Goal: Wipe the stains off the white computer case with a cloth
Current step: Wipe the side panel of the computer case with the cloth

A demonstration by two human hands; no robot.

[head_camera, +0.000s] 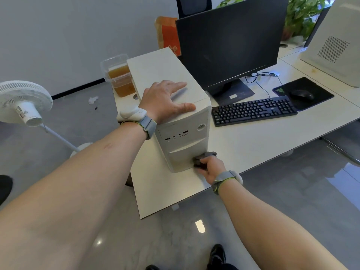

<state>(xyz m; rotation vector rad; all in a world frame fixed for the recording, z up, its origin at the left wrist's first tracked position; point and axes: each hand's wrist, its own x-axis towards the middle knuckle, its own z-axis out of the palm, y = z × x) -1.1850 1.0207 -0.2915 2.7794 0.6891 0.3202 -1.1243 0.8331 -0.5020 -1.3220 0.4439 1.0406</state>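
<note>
The white computer case (181, 145) stands upright on the white desk (253, 145), its front panel with ports and a round button facing me. My left hand (165, 100) rests flat on the case's top near the front edge, fingers spread and straight. Low at the front panel's right corner, my right hand (211, 167) grips a crumpled grey cloth (206, 155) and holds it against the case just above the desk surface.
A black monitor (229, 43), black keyboard (253, 110) and mouse (302, 94) on a black pad sit right of the case. A clear container of brown liquid (120, 78) stands behind it on the left. A white floor fan (23, 102) stands left of the desk. Another white case (335, 43) is far right.
</note>
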